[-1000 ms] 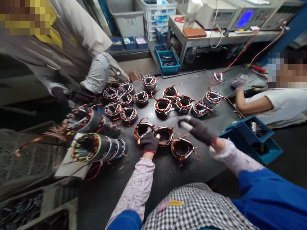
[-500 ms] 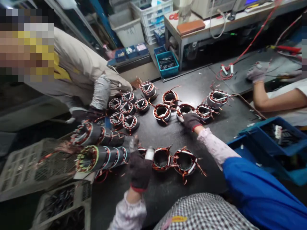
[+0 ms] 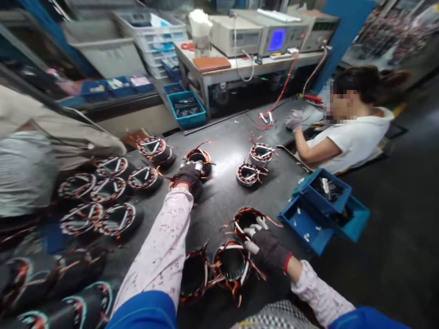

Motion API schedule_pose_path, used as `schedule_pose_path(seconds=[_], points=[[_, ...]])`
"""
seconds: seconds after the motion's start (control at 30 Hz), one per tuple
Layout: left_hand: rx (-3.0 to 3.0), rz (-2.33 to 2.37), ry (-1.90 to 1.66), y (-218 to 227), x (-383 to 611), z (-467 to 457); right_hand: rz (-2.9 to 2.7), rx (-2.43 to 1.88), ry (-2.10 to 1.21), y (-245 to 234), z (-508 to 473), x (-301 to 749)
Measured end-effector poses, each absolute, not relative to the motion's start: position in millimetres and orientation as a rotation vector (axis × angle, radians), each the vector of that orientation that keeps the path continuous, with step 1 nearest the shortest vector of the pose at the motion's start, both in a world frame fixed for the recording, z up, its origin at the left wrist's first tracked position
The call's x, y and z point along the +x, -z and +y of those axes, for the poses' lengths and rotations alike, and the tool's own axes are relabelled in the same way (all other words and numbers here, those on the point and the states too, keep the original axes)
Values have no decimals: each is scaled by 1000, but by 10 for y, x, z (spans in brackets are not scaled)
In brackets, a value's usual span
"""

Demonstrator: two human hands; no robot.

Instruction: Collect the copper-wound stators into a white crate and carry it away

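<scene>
Head view: left hand (image 3: 188, 174), gloved, reaches far across the dark tabletop (image 3: 226, 146) and closes on a copper-wound coil ring (image 3: 178, 183), just beside another ring (image 3: 199, 157). Right hand (image 3: 265, 242) rests on the near ring (image 3: 230, 264), fingers (image 3: 255, 225) seemingly half spread. A blue bin (image 3: 305, 224) sits to the right.

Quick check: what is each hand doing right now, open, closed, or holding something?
Left hand: reached far out, closed on a copper-wound stator.
Right hand: resting on the near stators; whether its grip is closed cannot be told.
</scene>
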State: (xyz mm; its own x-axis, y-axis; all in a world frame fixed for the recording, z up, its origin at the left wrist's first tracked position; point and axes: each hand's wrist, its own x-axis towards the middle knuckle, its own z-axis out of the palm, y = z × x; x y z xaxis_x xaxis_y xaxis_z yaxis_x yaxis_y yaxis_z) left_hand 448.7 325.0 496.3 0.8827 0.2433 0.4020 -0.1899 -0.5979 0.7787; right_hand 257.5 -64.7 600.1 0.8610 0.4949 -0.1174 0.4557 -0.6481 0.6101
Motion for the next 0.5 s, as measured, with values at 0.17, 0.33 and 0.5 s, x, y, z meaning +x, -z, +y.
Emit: schedule_pose_path(seconds=[0.17,0.33,0.5], points=[[2231,103,-569,-4910,4302,2917,819,2588,1,-6035,-618,2555],[2357,49,-646,-4679,3862,2461,974,2843,-87,-6187,-840,2345],[2317,-69,-542,-4422,3224,1950,569,2999,-691,-6897,-1580,1903]])
